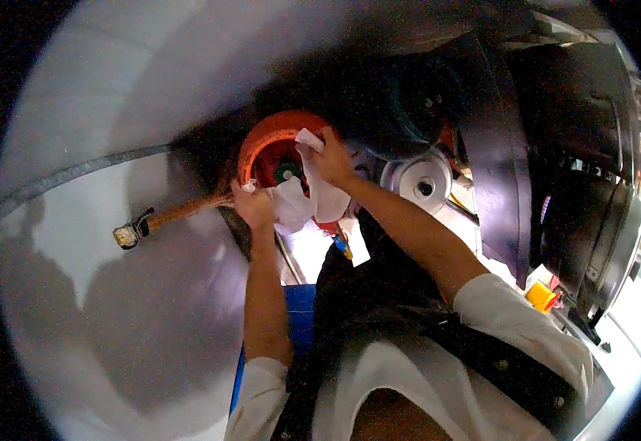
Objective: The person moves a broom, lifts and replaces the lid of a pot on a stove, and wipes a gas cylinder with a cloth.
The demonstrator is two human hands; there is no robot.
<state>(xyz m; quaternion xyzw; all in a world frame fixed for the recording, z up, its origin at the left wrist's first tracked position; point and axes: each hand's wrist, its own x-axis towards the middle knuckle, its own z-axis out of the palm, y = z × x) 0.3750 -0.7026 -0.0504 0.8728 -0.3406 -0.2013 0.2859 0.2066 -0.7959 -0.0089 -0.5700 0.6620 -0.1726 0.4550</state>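
Over a red bucket (pixel 282 121), I hold a thin, crumpled white sheet (pixel 291 206); whether it is plastic or cloth I cannot tell. My left hand (pixel 253 206) grips one edge at the bucket's near left side. Higher up and to the right, my right hand (pixel 331 163) is closed on another part, and a folded end sticks out past the fingers. The sheet hangs between both hands and hides part of the bucket's opening. Inside the bucket something green (pixel 285 170) shows.
A broom-like bundle with a tied end (pixel 133 231) lies left of the bucket. Right of it are a round metal lid (pixel 425 176) and a dark round vessel (pixel 423 95). A blue object (pixel 300 312) stands below my left forearm, a yellow container (pixel 540 296) at far right.
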